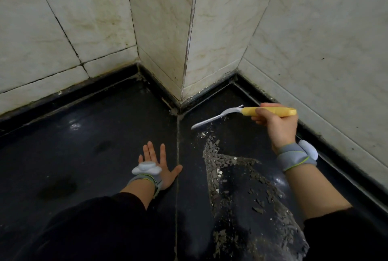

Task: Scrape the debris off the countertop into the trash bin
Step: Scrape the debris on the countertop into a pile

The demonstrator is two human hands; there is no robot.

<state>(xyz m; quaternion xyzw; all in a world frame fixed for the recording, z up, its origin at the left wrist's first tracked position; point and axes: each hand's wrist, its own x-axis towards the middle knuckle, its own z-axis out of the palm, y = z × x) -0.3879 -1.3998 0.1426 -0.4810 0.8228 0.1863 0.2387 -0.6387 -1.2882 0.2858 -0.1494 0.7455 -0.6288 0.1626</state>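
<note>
**Scraper held over debris on dark countertop**

The left hand (pixel 159 162) is laid flat on the black countertop (pixel 84 145), with the fingers straight and spread. Right of the seam, grey debris (pixel 222 162) is strewn toward the near edge. Past its far end, a yellow-handled scraper (pixel 245 111) is gripped by the right hand (pixel 275 128), with the fingers curled round the handle and the blade pointed left.

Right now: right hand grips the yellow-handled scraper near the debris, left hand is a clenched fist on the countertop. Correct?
No fist. The head view shows the left hand lying flat, fingers spread, on the countertop. The rest holds: the right hand grips the yellow-handled scraper near the debris.
</note>
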